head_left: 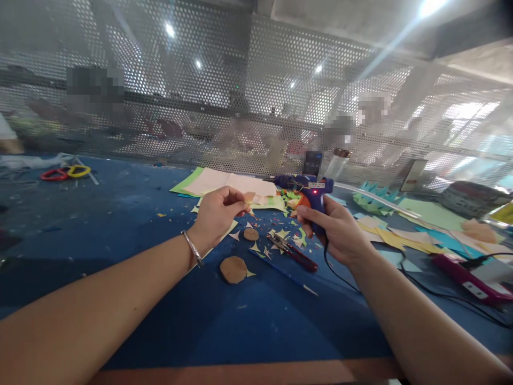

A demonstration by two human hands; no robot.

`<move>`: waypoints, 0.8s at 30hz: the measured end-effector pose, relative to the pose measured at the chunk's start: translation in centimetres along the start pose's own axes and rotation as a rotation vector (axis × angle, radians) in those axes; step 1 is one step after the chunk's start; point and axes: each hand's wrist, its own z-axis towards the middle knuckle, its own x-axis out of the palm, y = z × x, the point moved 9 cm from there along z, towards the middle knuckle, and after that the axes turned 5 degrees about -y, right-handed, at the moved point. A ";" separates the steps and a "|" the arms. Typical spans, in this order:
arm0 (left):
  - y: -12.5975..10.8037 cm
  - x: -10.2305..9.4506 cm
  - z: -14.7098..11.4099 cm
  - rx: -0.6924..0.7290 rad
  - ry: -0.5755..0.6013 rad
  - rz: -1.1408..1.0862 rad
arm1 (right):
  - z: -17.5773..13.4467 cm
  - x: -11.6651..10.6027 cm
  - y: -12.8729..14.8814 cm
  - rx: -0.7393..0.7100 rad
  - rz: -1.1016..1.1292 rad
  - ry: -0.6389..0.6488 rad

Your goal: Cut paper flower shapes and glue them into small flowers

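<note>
My left hand [222, 214] pinches a small piece of pale paper [249, 198] between thumb and fingers, above the blue table. My right hand [334, 227] is wrapped round the handle of a blue hot glue gun [306, 184], whose small red light is lit. Its nozzle points left, above and to the right of the paper piece, apart from it. Below the hands lie two brown cardboard discs, a small one [250, 234] and a larger one [233, 269]. Red-handled snips [296, 254] and a thin blue stick-like tool [282, 272] rest beside them.
Paper scraps [294, 230] litter the middle of the table. Paper sheets [212, 183] lie behind my left hand. Red and yellow scissors [68, 172] are far left. Coloured papers [401, 238] and a magenta power strip [473, 278] with black cords stand right. A perforated metal screen [224, 107] rises behind.
</note>
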 end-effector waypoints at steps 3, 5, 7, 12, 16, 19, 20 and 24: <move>-0.2 0.1 -0.1 0.001 0.006 0.013 | -0.2 0.2 0.4 -0.013 0.018 -0.001; -0.3 0.2 -0.3 0.016 0.024 0.017 | -0.2 0.2 0.5 -0.018 0.001 -0.010; -0.4 0.4 -0.4 0.026 0.041 0.014 | -0.1 0.0 0.4 -0.035 -0.032 -0.027; -0.5 0.2 -0.4 0.017 0.018 0.010 | 0.1 -0.5 0.3 -0.080 -0.248 -0.058; -0.3 0.5 -0.4 0.019 0.046 -0.001 | 0.3 -0.6 0.3 -0.095 -0.448 -0.070; -0.1 0.8 -0.4 0.025 0.081 -0.020 | 0.5 -0.6 0.4 -0.132 -0.578 -0.074; -0.1 0.9 -0.5 0.030 0.089 -0.026 | 0.6 -0.7 0.5 -0.145 -0.616 -0.078; -0.3 1.1 -0.7 0.043 0.110 -0.032 | 0.6 -0.7 0.5 -0.158 -0.731 -0.082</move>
